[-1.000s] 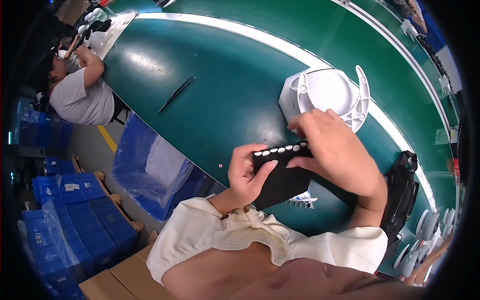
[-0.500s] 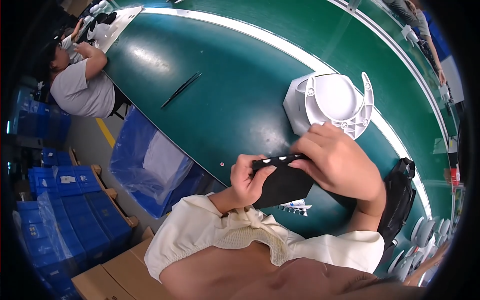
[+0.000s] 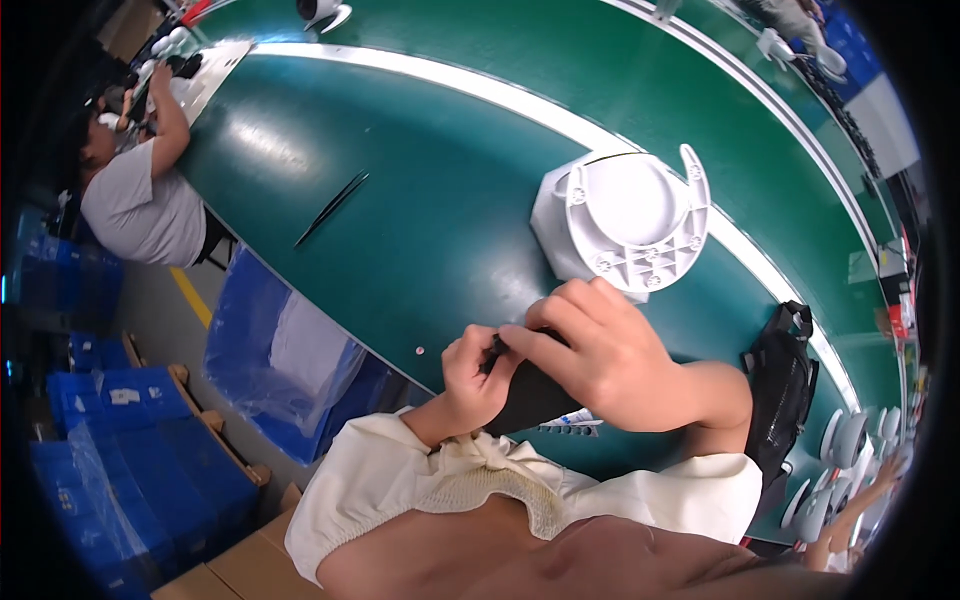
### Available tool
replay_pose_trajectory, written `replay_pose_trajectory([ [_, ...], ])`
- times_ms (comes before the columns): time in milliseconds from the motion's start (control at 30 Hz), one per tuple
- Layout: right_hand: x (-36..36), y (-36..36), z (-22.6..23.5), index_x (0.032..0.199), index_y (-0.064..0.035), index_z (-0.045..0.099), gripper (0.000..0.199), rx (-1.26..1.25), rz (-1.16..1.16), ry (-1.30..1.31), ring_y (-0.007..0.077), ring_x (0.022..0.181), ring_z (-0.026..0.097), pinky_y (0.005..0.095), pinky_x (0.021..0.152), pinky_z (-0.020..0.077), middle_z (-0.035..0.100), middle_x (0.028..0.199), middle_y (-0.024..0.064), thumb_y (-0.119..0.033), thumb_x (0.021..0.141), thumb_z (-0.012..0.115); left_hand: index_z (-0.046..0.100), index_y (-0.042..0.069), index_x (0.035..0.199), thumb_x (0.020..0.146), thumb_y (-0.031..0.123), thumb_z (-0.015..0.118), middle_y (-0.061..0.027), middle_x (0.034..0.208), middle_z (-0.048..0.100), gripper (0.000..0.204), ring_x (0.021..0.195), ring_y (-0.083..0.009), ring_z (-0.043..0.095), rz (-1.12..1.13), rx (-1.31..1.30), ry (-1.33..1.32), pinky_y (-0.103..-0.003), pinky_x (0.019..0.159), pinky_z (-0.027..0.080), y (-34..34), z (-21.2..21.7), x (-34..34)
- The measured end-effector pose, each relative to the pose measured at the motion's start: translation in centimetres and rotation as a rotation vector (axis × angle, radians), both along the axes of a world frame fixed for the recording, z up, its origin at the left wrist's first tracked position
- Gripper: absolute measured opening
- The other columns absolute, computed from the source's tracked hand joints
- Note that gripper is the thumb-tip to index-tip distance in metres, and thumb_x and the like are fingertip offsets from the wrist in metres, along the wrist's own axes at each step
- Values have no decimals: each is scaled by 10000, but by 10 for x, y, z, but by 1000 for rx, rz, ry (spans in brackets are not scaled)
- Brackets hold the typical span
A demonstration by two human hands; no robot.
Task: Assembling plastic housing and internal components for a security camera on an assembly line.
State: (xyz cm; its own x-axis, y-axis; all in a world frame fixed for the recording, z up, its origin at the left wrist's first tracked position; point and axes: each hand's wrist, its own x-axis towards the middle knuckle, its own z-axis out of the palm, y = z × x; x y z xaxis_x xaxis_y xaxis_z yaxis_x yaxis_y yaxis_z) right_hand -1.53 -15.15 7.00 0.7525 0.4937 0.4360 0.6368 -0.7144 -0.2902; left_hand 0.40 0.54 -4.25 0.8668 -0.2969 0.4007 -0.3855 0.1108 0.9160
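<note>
A limp black sheet [image 3: 526, 402] hangs in front of my chest, its upper left corner pinched between the thumb and fingers of my left hand [image 3: 468, 380]. Right beside that corner, my right hand [image 3: 602, 360] is closed, its fingertips meeting those of the left. What its fingertips pinch is hidden, and it covers the right part of the black sheet. Beneath the hands, a small card with dark round spots [image 3: 570, 425] lies partly covered on the table. Just beyond my right hand stands a white plastic part with a ribbed, curved bracket [image 3: 655, 265].
Black tweezers [image 3: 332, 208] and a tiny pinkish disc [image 3: 420, 351] lie on the green table [image 3: 400, 240]. A black bag [image 3: 782, 385] sits at the right. Left of the table are a plastic-lined blue bin [image 3: 240, 345], stacked blue crates [image 3: 150, 430] and a seated person [image 3: 150, 205].
My right fingertips have moved left to meet my left hand. The white-dotted upper edge of the black sheet is now covered. The whole view has shifted slightly.
</note>
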Motion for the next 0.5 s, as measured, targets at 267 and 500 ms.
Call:
replay_pose_trajectory([
  [267, 6, 9, -19, 707, -13, 513, 155, 8, -68, -194, 184, 630, 406, 285, 549, 311, 374, 665, 54, -94, 585, 563, 381, 20, 790, 797, -20, 557, -23, 598, 497, 181, 584, -20, 430, -51, -43, 158, -176, 520, 373, 0, 5, 1],
  [500, 17, -5, -4, 787, -57, 539, 156, 291, 83, -99, 198, 680, 481, 302, 584, 369, 487, 737, 52, -48, 650, 612, 328, 54, 728, 802, 43, 598, 51, 511, 318, 280, 479, 12, 269, -65, -160, 162, -190, 406, 209, -6, 3, 7],
])
